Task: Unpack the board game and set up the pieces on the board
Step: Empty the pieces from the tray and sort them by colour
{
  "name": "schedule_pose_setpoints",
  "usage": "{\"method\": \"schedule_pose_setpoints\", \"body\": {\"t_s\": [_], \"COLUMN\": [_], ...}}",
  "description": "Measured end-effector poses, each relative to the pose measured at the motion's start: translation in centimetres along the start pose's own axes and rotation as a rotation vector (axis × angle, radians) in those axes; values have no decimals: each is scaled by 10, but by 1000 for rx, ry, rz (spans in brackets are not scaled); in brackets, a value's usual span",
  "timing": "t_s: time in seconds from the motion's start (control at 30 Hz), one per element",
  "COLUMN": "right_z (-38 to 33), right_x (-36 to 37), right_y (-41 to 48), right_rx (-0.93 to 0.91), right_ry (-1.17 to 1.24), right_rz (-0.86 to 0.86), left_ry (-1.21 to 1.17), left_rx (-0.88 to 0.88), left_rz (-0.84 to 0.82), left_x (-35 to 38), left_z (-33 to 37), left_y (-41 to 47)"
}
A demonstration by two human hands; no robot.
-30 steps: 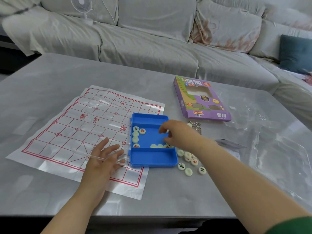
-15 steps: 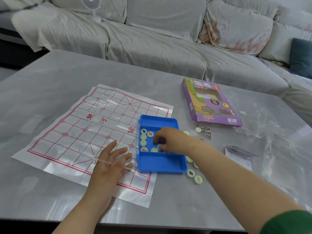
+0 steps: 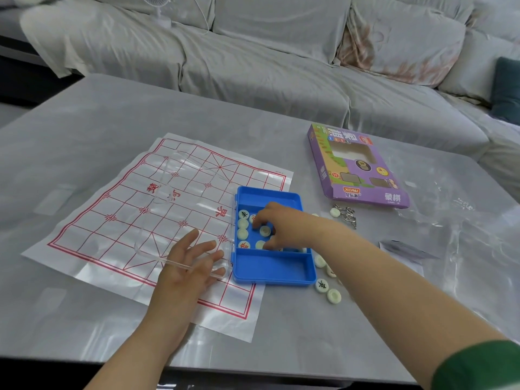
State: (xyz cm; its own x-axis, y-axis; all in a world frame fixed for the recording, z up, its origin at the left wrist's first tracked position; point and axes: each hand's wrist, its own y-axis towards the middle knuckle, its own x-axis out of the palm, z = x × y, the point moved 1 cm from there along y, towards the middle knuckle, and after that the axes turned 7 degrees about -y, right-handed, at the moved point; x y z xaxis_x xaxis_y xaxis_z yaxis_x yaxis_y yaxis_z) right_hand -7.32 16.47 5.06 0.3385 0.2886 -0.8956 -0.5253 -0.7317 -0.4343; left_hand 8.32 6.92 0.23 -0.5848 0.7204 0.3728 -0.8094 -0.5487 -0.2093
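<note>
- Blue plastic tray (image 3: pixel 274 267) lies on the grey counter (image 3: pixel 84 122), overlapping the right edge of the board sheet (image 3: pixel 126 209); its clear lid (image 3: pixel 180 220) is folded open to the left over the red grid.
- Round pale pieces (image 3: pixel 242 233) sit in the tray's far compartment, several in a column along its left wall.
- Right grip (image 3: pixel 284 226) reaches into that compartment, fingers curled down among the pieces; whether it is clamped on one cannot be told.
- Left grip (image 3: pixel 185 266) rests flat on the lid's near edge, fingers apart and straight.
- Loose pieces (image 3: pixel 334 295) lie on the counter just right of the tray.
- Purple box (image 3: pixel 360 175) lies flat beyond them, with metal rings (image 3: pixel 346 215) near its front edge.
</note>
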Motion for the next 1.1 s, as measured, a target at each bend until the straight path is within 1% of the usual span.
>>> {"method": "schedule_pose_setpoints", "body": {"t_s": [0.1, 0.3, 0.53, 0.63, 0.77, 0.83, 0.93, 1.03, 1.1], "right_z": [-2, -5, -3, 3, 19, 33, 53, 64, 65], "right_x": [0, 6, 7, 4, -8, -12, -6, 16, 31], "right_y": [4, 5, 5, 1, -15, -29, -57, -78, -85], "right_rx": [-2, 10, 5, 14, 40, 66, 129, 200, 212], "right_ry": [-11, -19, 10, 89, 259, 300, 287, 259, 246], "right_rz": [-10, 69, 86, 125, 236, 267, 243, 176, 132], "left_ry": [13, -10, -9, -3, 11, 28, 40, 52, 76], "left_rx": [-6, -6, -8, -10, -14, -19, -23, -23, -17], "left_rz": [5, 4, 2, 0, 18, 17, 13, 13, 8], "left_x": [-1, 0, 1, 1, 3, 3, 3, 5, 5], "left_z": [0, 1, 3, 3, 3, 4, 4, 5, 5], "left_y": [0, -1, -2, -1, -2, -3, -3, -4, -5]}}
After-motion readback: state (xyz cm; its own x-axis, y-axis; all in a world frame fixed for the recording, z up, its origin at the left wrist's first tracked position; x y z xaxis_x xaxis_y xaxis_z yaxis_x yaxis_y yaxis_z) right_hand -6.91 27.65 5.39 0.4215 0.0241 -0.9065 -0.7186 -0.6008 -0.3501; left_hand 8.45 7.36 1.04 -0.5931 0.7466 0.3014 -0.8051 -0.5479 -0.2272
